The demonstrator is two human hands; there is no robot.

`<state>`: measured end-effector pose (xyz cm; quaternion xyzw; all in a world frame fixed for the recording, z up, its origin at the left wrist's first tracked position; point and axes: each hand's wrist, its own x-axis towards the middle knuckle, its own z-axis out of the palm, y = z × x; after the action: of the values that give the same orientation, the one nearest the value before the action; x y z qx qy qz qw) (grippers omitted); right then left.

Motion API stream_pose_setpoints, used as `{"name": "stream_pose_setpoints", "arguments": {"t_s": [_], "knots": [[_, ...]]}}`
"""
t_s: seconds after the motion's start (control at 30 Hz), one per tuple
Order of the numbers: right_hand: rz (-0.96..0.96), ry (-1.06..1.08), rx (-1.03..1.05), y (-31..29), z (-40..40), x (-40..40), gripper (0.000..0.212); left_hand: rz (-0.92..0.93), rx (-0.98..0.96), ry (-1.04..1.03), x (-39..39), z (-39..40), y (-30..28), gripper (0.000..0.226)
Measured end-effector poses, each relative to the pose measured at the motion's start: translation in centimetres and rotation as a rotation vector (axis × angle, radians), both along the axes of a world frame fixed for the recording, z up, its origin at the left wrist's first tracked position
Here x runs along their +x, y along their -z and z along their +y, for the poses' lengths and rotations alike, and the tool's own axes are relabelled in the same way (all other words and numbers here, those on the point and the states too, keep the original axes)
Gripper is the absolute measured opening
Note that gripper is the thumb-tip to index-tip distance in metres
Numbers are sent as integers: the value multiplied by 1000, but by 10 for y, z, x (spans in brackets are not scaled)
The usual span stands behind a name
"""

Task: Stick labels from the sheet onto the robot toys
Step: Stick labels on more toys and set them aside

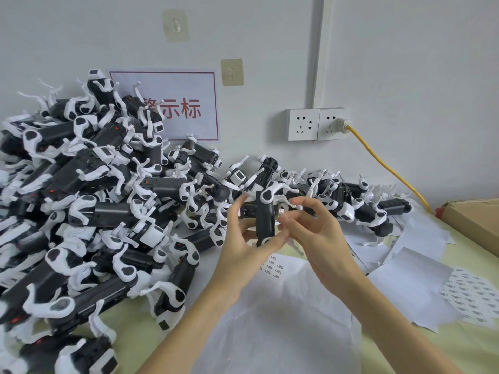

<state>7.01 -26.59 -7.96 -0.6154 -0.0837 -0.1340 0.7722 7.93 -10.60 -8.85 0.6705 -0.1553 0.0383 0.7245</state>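
Both hands [280, 233] grasp one robot toy [265, 220]; toy pile [89, 201] left, label sheet [272, 265] seemingly beneath.

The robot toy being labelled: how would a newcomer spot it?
Start at the wall sockets and drop to the two hands. The robot toy stands upright between left hand and right hand, the only one lifted off the pile.

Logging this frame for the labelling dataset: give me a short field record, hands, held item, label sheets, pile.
left hand: grips held robot toy from the left
right hand: fingers at the toy's right side, by a small label
held robot toy: black body, white legs, raised above the table
label sheets: under the hands; another sheet at right
toy pile: heaped at left against the wall
socket: yellow cable plugged in
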Motion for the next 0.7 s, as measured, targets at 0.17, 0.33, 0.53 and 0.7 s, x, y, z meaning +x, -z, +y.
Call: {"name": "stream_pose_setpoints", "arguments": {"t_s": [0.17, 0.33, 0.53, 0.7], "knots": [[19, -39, -41, -5, -3, -1, 37, -150, 147, 82, -1, 3, 0, 96], [18, -34, -181, -8, -2, -6, 34, -133, 146, 227, -4, 2, 1, 83], [34, -20, -195, -8, -7, -4, 15, -27, 43, 228, -2, 5, -4, 84], [72, -72, -155, -5, -7, -1, 23, -22, 29, 235, -1, 5, -2, 81]]}}
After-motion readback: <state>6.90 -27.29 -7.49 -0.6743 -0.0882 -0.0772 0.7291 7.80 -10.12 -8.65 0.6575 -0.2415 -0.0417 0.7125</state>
